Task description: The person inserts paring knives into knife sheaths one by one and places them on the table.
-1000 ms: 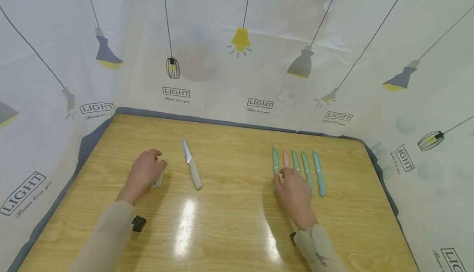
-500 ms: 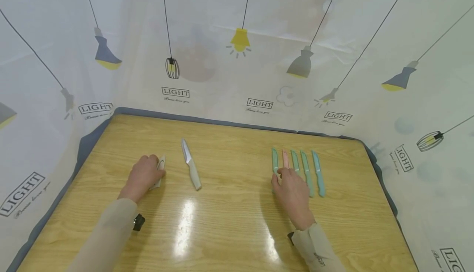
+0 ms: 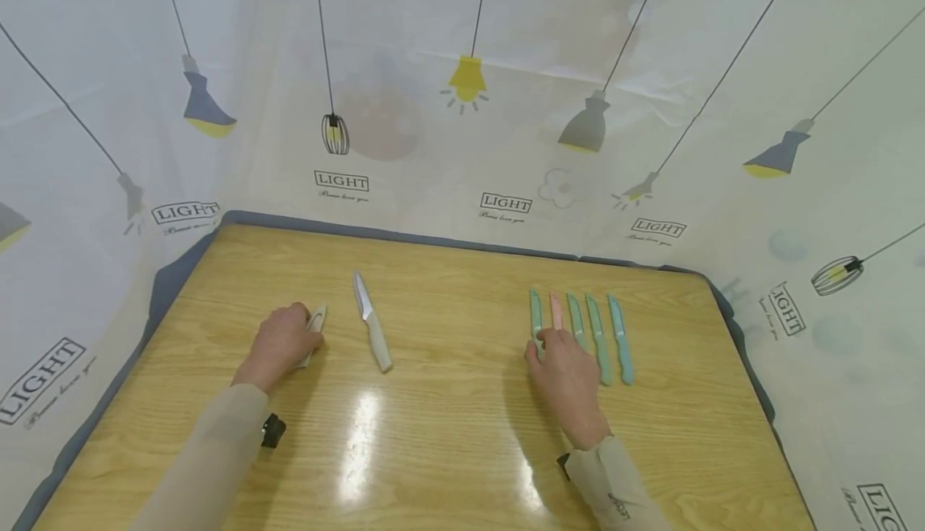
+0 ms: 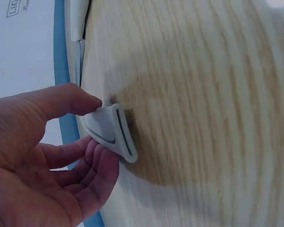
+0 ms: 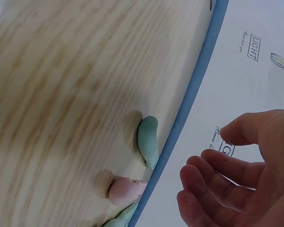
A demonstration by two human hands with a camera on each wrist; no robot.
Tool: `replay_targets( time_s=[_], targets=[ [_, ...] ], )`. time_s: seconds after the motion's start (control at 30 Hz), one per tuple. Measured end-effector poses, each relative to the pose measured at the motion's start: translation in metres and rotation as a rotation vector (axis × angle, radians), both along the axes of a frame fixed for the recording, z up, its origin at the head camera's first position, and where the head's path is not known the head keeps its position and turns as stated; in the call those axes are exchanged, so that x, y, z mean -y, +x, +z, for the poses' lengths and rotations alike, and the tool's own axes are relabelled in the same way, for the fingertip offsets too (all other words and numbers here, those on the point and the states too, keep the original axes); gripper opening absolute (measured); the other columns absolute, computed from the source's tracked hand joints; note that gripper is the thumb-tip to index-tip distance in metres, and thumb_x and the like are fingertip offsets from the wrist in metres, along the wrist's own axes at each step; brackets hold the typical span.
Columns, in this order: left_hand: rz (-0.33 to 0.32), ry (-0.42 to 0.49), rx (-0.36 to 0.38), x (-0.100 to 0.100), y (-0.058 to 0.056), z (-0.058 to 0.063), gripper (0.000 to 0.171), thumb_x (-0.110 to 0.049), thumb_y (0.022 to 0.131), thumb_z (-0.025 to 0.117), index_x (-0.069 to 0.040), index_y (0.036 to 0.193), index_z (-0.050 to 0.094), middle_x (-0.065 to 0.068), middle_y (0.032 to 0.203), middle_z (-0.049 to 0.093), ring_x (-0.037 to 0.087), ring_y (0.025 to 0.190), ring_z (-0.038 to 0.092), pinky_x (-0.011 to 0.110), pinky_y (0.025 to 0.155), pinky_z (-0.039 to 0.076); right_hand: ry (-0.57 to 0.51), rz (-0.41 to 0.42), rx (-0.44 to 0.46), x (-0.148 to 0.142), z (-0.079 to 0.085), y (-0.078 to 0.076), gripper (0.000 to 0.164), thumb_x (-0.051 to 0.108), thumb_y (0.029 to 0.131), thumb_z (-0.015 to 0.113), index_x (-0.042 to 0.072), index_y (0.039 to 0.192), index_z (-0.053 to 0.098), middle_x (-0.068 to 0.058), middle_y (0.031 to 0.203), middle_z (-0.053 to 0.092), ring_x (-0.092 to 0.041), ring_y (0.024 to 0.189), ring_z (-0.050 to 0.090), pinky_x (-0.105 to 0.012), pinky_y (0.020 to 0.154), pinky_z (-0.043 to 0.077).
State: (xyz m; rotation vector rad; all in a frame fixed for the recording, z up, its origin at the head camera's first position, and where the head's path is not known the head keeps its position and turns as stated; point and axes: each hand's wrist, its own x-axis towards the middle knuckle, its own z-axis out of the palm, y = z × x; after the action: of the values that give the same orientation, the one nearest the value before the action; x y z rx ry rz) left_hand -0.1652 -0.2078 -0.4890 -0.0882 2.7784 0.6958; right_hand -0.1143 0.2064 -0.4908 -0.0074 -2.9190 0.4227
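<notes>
My left hand (image 3: 278, 345) pinches a whitish blade sheath (image 4: 103, 124) between thumb and fingers. In the left wrist view the sheath's slotted open end faces the near side, close over the wood. Just right of it lies a knife (image 3: 380, 344) with a cream handle and a bare steel blade pointing away. On the right, my right hand (image 3: 567, 374) hovers over a row of small knives with its fingers loosely bent and nothing in them. It partly hides a green knife (image 3: 535, 312) and a pink knife (image 3: 556, 312). Beside them are more green knives (image 3: 599, 342) and a blue knife (image 3: 621, 340).
The wooden table (image 3: 448, 418) has a blue-grey edge (image 3: 433, 240). A pale cloth wall (image 3: 405, 218) printed with lamps stands around its back and sides. Dark straps (image 3: 272, 430) show at both wrists.
My left hand has drawn slightly back and down with the sheath, which has turned a little. My right hand has shifted slightly left over the row. The knives have stayed put.
</notes>
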Motion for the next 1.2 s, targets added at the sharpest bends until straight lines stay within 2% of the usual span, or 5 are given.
replay_targets(
  time_s=[0.17,0.53,0.8,0.93,1.2],
  targets=[
    [0.032,0.067,-0.025,0.001,-0.002,-0.001,0.046,-0.020,0.082,0.064,0.011,0.116,0.058,0.019,0.094,0.063,0.024,0.072,0.057,0.031,0.057,0.051,-0.007,0.002,0.009,0.006,0.001,-0.001,0.031,0.034,0.092,0.057,0.010,0.105,0.071,-0.003,0.090,0.067,-0.015,0.067,0.060,-0.028,0.042,0.046],
    [0.143,0.264,-0.057,0.000,0.003,0.009,0.058,-0.026,0.089,0.058,0.009,0.135,0.049,0.027,0.121,0.058,0.035,0.101,0.059,0.043,0.080,0.055,0.006,0.096,-0.073,0.036,0.002,-0.003,0.027,0.030,0.091,0.058,0.008,0.099,0.072,-0.002,0.084,0.067,-0.009,0.053,0.052,-0.022,0.040,0.042],
    [0.277,0.494,-0.063,-0.002,0.013,0.011,0.059,-0.027,0.094,0.055,0.003,0.143,0.044,0.023,0.130,0.053,0.034,0.112,0.055,0.041,0.089,0.051,-0.005,0.150,-0.069,0.068,0.002,-0.004,0.026,0.031,0.092,0.057,0.010,0.100,0.071,-0.001,0.086,0.066,-0.012,0.060,0.057,-0.024,0.041,0.045],
    [0.351,0.638,-0.077,-0.002,0.018,0.013,0.060,-0.028,0.096,0.054,0.003,0.145,0.040,0.021,0.130,0.052,0.029,0.111,0.055,0.036,0.093,0.050,0.013,0.184,-0.067,0.084,0.001,-0.006,0.026,0.032,0.092,0.057,0.011,0.100,0.071,0.000,0.086,0.066,-0.012,0.065,0.060,-0.024,0.047,0.048],
    [0.473,0.943,-0.137,-0.001,0.024,0.011,0.059,-0.021,0.095,0.059,0.007,0.143,0.040,0.007,0.114,0.057,0.005,0.091,0.062,0.019,0.081,0.053,0.033,0.239,-0.037,0.115,0.002,-0.010,0.028,0.033,0.092,0.057,0.011,0.100,0.071,-0.002,0.089,0.066,-0.013,0.062,0.057,-0.024,0.044,0.046]
  ],
)
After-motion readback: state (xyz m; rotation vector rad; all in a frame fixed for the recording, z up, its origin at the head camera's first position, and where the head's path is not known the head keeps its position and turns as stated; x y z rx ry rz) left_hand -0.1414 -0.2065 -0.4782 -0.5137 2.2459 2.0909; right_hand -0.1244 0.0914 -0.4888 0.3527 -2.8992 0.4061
